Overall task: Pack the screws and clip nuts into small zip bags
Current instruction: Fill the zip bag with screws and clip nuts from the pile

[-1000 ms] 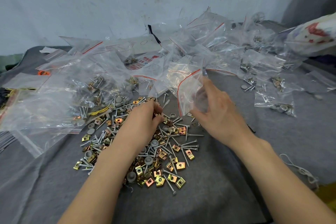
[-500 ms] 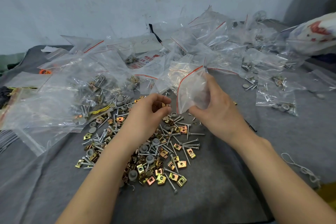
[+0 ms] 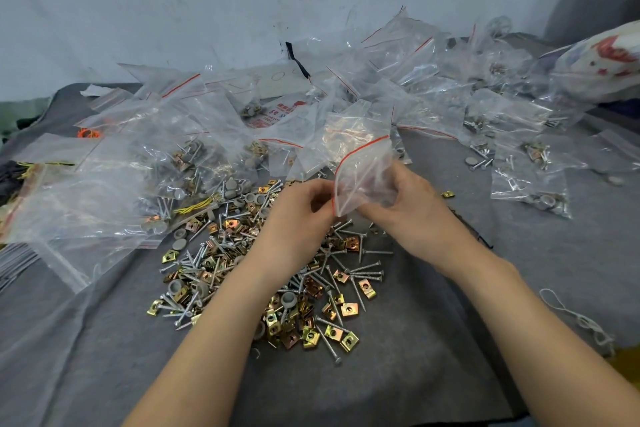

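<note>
One small zip bag [image 3: 363, 180] is being held above the far edge of the loose heap, between your two hands. Its red-striped mouth is facing your left hand so that parts can be passed straight in. Your right hand [image 3: 412, 215] is gripping the bag's body, fingers curled round the film, which is spreading the mouth. Your left hand [image 3: 301, 215] is meeting the red lip with curled fingers. Whether it is pinching the lip or carrying a part cannot be told, as the fingertips are hidden.

Directly beneath both hands, screws [image 3: 367, 267] and clip nuts [image 3: 349, 309] are lying mixed with grey caps [image 3: 288, 298] on the grey cloth [image 3: 433, 340], within short reach for picking. Empty bags [image 3: 346, 121] are lying heaped just beyond the held bag, ready for the next draw. Filled bags [image 3: 530, 180] are lying to your right, well apart from the heap, probably to separate finished work from loose stock.
</note>
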Demonstrator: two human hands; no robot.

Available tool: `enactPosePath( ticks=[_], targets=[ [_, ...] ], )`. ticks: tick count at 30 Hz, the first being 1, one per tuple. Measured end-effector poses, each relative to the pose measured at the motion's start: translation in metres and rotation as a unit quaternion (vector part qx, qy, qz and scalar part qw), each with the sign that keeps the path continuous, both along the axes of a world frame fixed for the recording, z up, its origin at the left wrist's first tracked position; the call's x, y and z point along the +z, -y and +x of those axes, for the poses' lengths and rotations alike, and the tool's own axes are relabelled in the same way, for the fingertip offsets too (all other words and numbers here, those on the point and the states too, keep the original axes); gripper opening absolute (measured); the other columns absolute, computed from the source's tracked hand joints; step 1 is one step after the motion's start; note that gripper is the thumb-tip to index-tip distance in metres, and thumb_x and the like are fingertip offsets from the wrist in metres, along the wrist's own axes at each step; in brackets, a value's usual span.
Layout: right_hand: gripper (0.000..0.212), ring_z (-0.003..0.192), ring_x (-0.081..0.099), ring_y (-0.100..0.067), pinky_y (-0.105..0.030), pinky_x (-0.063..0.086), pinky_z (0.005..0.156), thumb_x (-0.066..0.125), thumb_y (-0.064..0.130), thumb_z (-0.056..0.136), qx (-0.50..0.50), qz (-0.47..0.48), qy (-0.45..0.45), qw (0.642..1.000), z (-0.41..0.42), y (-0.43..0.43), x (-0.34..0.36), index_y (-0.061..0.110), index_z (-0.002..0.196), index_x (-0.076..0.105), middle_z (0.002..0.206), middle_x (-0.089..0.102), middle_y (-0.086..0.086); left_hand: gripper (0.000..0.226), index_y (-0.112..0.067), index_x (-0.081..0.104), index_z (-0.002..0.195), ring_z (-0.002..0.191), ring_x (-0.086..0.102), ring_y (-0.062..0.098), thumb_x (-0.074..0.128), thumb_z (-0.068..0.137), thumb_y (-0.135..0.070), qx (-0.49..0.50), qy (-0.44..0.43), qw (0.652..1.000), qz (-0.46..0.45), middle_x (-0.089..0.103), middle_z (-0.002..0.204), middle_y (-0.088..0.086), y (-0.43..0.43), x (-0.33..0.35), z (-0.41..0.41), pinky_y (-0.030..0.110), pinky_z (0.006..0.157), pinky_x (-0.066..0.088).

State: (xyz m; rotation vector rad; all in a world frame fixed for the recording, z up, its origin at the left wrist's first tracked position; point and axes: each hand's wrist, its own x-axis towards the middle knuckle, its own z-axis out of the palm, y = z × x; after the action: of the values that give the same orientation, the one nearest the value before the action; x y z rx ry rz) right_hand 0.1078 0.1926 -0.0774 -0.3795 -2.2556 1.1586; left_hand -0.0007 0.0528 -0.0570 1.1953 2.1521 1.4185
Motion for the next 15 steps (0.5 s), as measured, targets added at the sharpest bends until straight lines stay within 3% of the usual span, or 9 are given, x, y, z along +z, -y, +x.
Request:
enactPosePath(
  ticks=[7,11,15],
  targets=[
    [0.025,0.088,0.062,0.009,-0.006,0.042,0.068,0.073,0.037,0.089,-0.007,0.035,0.026,0.999,-0.0010,-0.0044,-0.0034,0.028,0.105,0.057,0.094,0.069,0.016,0.017,-0.016,0.074,0.106,0.081,0.070,0.003,0.066,0.094,-0.025,0.023,-0.005,1.000,0.018,0.074,0.084,-0.012,-0.0024,0.0004,0.0056,0.018,0.076,0.054],
    [0.020,0.084,0.058,0.014,-0.003,0.039,0.065,0.072,0.031,0.090,-0.017,0.044,0.027,0.999,-0.0041,-0.0011,-0.0044,0.032,0.092,0.052,0.092,0.063,0.026,0.018,-0.016,0.074,0.109,0.074,0.064,-0.005,0.062,0.097,-0.022,0.048,-0.065,0.997,0.008,0.073,0.087,-0.009,-0.0048,-0.0012,0.0090,0.008,0.066,0.045],
    [0.018,0.078,0.059,0.000,-0.010,0.039,0.064,0.072,0.021,0.087,-0.036,0.041,0.027,0.998,-0.0041,-0.0080,-0.0033,0.024,0.088,0.054,0.087,0.065,0.010,0.018,-0.020,0.072,0.109,0.072,0.063,-0.005,0.057,0.099,-0.015,0.056,-0.073,0.996,-0.011,0.072,0.086,-0.007,-0.0018,0.0009,0.0058,0.010,0.062,0.047]
  ],
)
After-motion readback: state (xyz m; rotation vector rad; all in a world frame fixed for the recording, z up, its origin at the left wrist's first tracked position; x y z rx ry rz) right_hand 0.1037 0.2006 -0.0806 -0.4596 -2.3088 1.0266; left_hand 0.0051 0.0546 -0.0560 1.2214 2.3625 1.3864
